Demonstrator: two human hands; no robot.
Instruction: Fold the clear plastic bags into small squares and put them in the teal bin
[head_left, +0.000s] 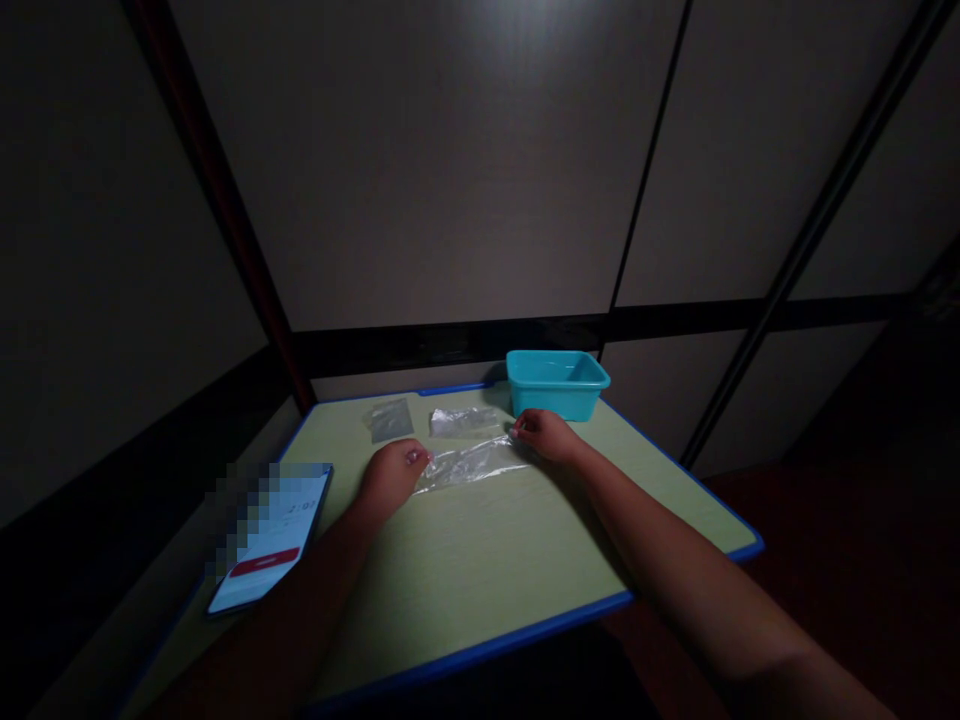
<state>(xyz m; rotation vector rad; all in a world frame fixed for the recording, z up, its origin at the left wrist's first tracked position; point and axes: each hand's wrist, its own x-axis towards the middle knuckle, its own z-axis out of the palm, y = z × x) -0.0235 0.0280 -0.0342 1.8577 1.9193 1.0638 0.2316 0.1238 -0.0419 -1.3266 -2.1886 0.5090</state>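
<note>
A clear plastic bag [476,463] stretches between my two hands, low over the table. My left hand [395,470] pinches its left end between thumb and fingers. At the bag's upper right corner, my right hand [547,434] has its fingertips closed on the edge. Just beyond lies another clear plastic bag [463,422], flat and a little crinkled. Left of that one rests a greyish, folded-looking clear plastic bag [391,420]. A turquoise plastic basin [559,388] stands behind my right hand.
A phone [277,535] with a lit screen lies at the table's left side, beside my left forearm. The pale table [480,580] has a blue rim. Wardrobe-like panels [450,170] rise directly behind it.
</note>
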